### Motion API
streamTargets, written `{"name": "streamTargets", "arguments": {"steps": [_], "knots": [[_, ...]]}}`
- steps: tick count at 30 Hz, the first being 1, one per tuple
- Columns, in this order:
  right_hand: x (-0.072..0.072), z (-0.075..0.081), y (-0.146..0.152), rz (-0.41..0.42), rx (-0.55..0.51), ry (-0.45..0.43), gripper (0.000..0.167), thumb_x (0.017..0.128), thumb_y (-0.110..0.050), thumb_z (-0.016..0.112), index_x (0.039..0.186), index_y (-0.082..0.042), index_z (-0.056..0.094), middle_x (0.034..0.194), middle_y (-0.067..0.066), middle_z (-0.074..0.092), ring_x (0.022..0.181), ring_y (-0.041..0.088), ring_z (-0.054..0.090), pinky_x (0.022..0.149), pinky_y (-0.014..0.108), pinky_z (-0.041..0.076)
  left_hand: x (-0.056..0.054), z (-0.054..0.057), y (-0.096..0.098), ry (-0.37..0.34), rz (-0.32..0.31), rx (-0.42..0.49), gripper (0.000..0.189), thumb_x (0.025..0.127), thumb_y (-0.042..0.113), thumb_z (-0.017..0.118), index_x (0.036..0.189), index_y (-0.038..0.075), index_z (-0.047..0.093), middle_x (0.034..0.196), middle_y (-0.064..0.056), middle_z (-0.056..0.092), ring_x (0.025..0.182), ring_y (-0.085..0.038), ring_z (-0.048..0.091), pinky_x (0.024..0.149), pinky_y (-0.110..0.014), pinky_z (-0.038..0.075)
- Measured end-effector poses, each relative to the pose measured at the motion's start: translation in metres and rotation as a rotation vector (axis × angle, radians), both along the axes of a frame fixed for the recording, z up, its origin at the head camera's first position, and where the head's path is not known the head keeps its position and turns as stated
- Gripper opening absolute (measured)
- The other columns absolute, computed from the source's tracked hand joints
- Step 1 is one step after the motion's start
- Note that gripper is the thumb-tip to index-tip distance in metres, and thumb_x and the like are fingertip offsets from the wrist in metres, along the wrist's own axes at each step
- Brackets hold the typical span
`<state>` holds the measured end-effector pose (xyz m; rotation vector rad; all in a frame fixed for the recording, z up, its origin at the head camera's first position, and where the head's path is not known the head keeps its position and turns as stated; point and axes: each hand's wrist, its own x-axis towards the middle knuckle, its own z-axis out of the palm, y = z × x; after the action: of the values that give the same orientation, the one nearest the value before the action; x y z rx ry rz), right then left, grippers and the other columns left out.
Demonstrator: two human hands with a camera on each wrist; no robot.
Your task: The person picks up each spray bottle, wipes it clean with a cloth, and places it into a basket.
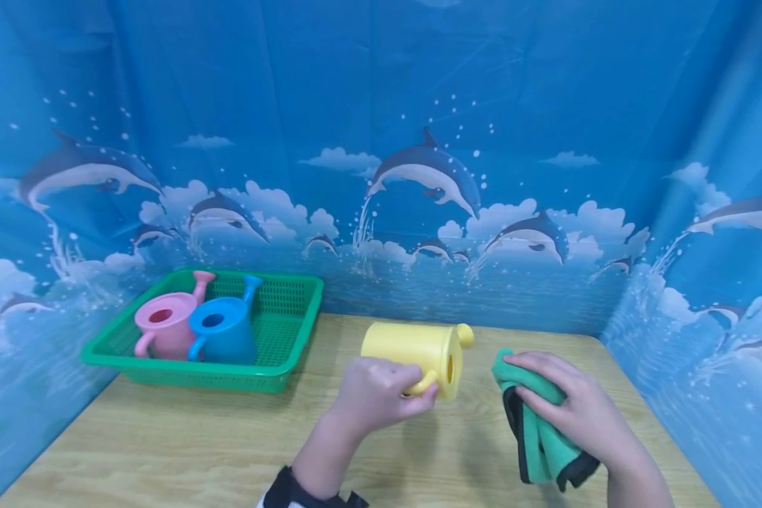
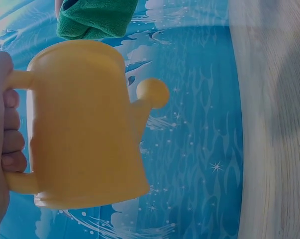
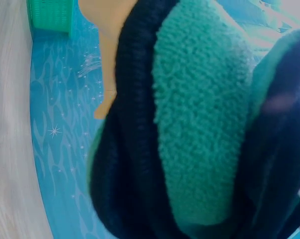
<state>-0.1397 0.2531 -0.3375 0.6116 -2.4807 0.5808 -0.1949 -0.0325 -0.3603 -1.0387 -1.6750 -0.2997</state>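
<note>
My left hand [image 1: 381, 395] grips a yellow watering can [image 1: 409, 349] by its handle. The can lies tipped on its side above the table, its open top and round spout head toward the right. In the left wrist view the fingers [image 2: 13, 134] wrap round the handle of the can [image 2: 82, 124]. To the right, my right hand [image 1: 578, 402] holds a folded green cloth [image 1: 542, 423] with black edging, apart from the can. That cloth [image 3: 202, 114] fills most of the right wrist view and hides much of the hand there.
A green plastic basket [image 1: 301, 331] stands at the table's back left. Inside it are a pink watering can [image 1: 171, 331] and a blue watering can [image 1: 228, 339], both upright. Behind the wooden table [image 1: 216, 437] hangs a blue curtain [image 1: 368, 85] with dolphins, which also rises along the sides.
</note>
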Motion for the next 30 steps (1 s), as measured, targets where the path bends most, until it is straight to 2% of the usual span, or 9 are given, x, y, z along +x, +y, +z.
{"name": "streamTargets", "arguments": {"steps": [7,10,13,15,18,20,23,26,30], "knots": [[-0.001,0.004,-0.007,-0.02,-0.024,0.065,0.054,0.08,-0.01,0.077,0.128,-0.029,0.061,0.122,0.002,0.065,0.107,0.015,0.06,0.082,0.046,0.053,0.003,0.003,-0.001,0.009,0.038,-0.081,0.038,0.086,0.041,0.062,0.06,0.024,0.04,0.046,0.016,0.04,0.04,0.005,0.032,0.044,-0.006,0.016],[0.001,0.006,-0.011,-0.012,-0.055,0.102,0.057,0.079,-0.007,0.078,0.129,-0.027,0.061,0.121,0.002,0.065,0.108,0.005,0.057,0.085,0.028,0.052,0.006,0.004,0.0,0.002,0.059,-0.105,0.038,0.086,0.043,0.062,0.061,0.024,0.041,0.047,0.016,0.041,0.041,0.004,0.034,0.044,-0.007,0.018],[0.003,0.008,-0.016,0.016,-0.093,0.146,0.059,0.076,-0.002,0.078,0.128,-0.025,0.062,0.12,0.003,0.065,0.109,-0.006,0.052,0.089,0.009,0.042,0.01,0.003,0.002,-0.023,0.059,-0.13,0.038,0.085,0.043,0.062,0.061,0.024,0.041,0.048,0.015,0.041,0.042,0.003,0.034,0.045,-0.008,0.02],[0.004,0.011,-0.02,0.04,-0.093,0.175,0.061,0.074,0.0,0.079,0.127,-0.024,0.063,0.119,0.003,0.065,0.109,-0.005,0.052,0.092,0.003,0.035,0.011,0.003,0.004,-0.037,0.046,-0.139,0.038,0.083,0.043,0.065,0.061,0.023,0.042,0.048,0.014,0.041,0.043,0.002,0.035,0.044,-0.008,0.022],[0.003,0.021,-0.028,0.07,-0.015,0.211,0.058,0.074,-0.005,0.08,0.126,-0.026,0.064,0.12,0.0,0.065,0.109,0.006,0.058,0.092,0.014,0.044,0.012,0.002,0.008,-0.052,0.028,-0.139,0.038,0.08,0.043,0.069,0.061,0.023,0.043,0.048,0.014,0.042,0.043,0.002,0.036,0.045,-0.008,0.025],[0.001,0.03,-0.035,0.104,0.065,0.236,0.048,0.081,-0.016,0.077,0.126,-0.028,0.063,0.121,-0.001,0.064,0.107,0.014,0.06,0.087,0.025,0.05,0.011,0.002,0.009,-0.039,0.029,-0.135,0.038,0.079,0.043,0.07,0.06,0.023,0.044,0.048,0.014,0.042,0.042,0.002,0.036,0.045,-0.008,0.025],[-0.002,0.045,-0.046,0.168,0.185,0.297,0.032,0.096,-0.04,0.057,0.125,-0.028,0.064,0.118,0.0,0.065,0.097,0.018,0.062,0.072,0.034,0.054,0.009,0.003,0.009,-0.024,0.035,-0.128,0.038,0.079,0.043,0.07,0.059,0.023,0.044,0.047,0.014,0.04,0.042,0.001,0.034,0.045,-0.009,0.024],[-0.003,0.056,-0.056,0.204,0.305,0.349,0.046,0.101,-0.049,0.032,0.122,-0.026,0.065,0.113,0.003,0.066,0.087,0.018,0.06,0.061,0.03,0.051,0.009,0.003,0.008,-0.023,0.039,-0.128,0.038,0.078,0.043,0.07,0.059,0.023,0.044,0.046,0.014,0.039,0.041,0.001,0.033,0.044,-0.009,0.023],[-0.001,0.066,-0.069,0.181,0.464,0.369,0.028,0.094,-0.035,0.062,0.119,-0.023,0.067,0.11,0.005,0.067,0.083,0.02,0.06,0.055,0.026,0.049,0.012,0.004,0.01,-0.015,0.056,-0.144,0.036,0.077,0.044,0.07,0.058,0.025,0.046,0.045,0.015,0.039,0.04,0.002,0.034,0.043,-0.01,0.024]]}}
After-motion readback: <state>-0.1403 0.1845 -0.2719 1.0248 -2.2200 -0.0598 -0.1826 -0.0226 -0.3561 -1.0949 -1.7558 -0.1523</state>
